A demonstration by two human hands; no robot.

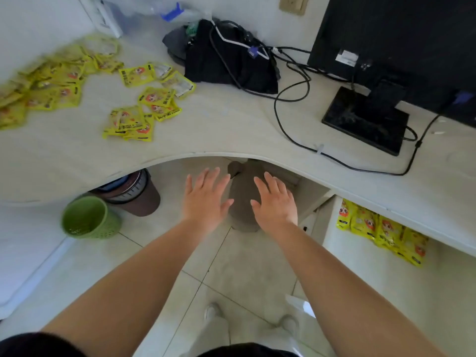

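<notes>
Two bare hands reach forward just short of the curved front edge of the pale wood-grain worktop (219,124), both flat and spread, palms down, fingers straight and apart, holding nothing. The left hand (203,199) and right hand (277,202) lie side by side with a narrow gap between them. In that gap shows a grey-brown soft plush thing with a rounded ear (242,191), standing on the pale tiled floor (244,266) and partly tucked under the worktop's edge. Whether either hand touches it cannot be told. Loose yellow printed snack packets (144,109) lie scattered on the worktop's left part, a crumpled black fabric bag (231,63) sits at its back, and a black monitor on a flat square stand (360,124) is on its right, with black cables (291,99) trailing between them. Below the worktop's left edge stand a green perforated plastic basket (87,217) and a brown round bin (139,194).
</notes>
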